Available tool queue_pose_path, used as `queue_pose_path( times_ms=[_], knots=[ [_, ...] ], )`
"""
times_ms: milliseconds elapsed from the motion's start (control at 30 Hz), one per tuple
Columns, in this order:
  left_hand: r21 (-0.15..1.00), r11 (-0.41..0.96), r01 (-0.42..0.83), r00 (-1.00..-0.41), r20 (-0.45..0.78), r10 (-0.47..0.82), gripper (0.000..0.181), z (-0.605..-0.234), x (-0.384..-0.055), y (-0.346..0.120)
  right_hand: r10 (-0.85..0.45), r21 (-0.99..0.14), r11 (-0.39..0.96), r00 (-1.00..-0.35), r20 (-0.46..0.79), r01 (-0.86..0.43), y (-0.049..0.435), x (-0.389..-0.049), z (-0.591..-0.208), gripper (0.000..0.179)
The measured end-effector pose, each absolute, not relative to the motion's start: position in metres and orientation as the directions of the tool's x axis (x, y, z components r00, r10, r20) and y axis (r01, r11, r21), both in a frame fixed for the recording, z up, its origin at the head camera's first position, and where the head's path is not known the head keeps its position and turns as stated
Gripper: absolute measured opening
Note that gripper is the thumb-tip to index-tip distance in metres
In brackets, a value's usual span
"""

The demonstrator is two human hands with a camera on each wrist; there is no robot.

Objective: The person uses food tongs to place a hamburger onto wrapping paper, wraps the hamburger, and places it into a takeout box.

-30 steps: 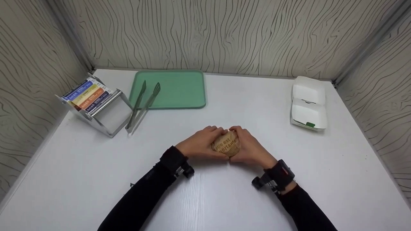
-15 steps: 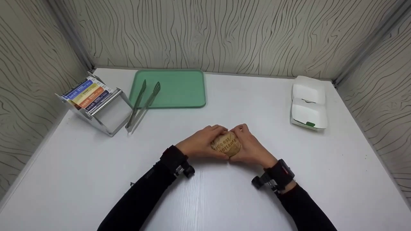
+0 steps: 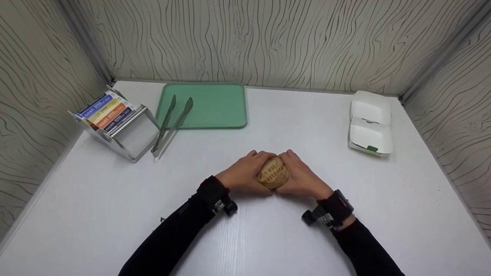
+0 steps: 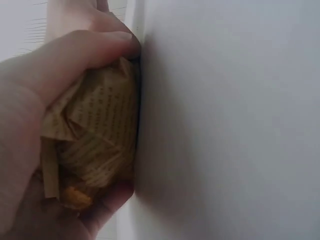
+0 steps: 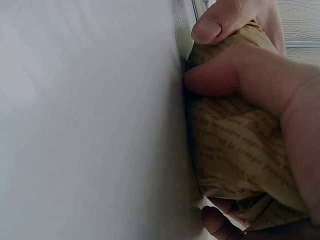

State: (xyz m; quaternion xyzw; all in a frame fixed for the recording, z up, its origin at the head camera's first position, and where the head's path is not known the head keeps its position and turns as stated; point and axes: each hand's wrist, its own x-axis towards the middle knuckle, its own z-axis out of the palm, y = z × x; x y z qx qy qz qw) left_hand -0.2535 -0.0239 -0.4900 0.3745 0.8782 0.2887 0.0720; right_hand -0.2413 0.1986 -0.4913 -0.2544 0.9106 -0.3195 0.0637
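Note:
A round burger wrapped in brown printed paper (image 3: 273,173) sits low at the table's middle, between the two hands. My left hand (image 3: 247,174) grips it from the left, thumb at the near side and fingers round the far side. From the right, my right hand (image 3: 303,176) holds it the same way, and the fingertips of both hands nearly meet. In the left wrist view the wrapper (image 4: 100,120) has loose folds on its side, with an orange-brown bit (image 4: 77,198) peeking out. The right wrist view shows creased paper (image 5: 235,145) under the right thumb, close against the tabletop.
A green tray (image 3: 218,105) lies at the back, with metal tongs (image 3: 168,128) partly across its left end. A metal rack with colourful printed labels (image 3: 111,115) stands at the left. An opened white clamshell box (image 3: 370,134) lies at the back right.
Both hands and the wrapped burger have shifted slightly right. My left hand's fingers have moved further round the far side, covering more of the burger's left edge.

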Motion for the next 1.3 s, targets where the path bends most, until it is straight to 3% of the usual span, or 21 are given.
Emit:
queue_pose_path(
  times_ms=[533, 967, 1167, 1300],
  knots=[
    [0.577, 0.539, 0.613, -0.698, 0.077, 0.712, 0.091, -0.495, -0.256, -0.02, -0.508, -0.643, 0.65, -0.861, 0.028, -0.405, 0.205, -0.243, -0.49, 0.08],
    [0.604, 0.577, 0.55, -0.751, 0.054, 0.658, 0.079, -0.501, -0.243, -0.017, -0.535, -0.63, 0.638, -0.843, 0.051, -0.443, 0.206, -0.237, -0.499, 0.071],
    [0.609, 0.584, 0.537, -0.759, 0.046, 0.65, 0.079, -0.498, -0.246, -0.018, -0.529, -0.606, 0.657, -0.847, 0.054, -0.449, 0.205, -0.237, -0.494, 0.076],
    [0.6, 0.603, 0.526, -0.768, 0.031, 0.64, 0.082, -0.495, -0.249, -0.019, -0.521, -0.534, 0.71, -0.853, 0.043, -0.46, 0.202, -0.237, -0.485, 0.094]
  ],
)
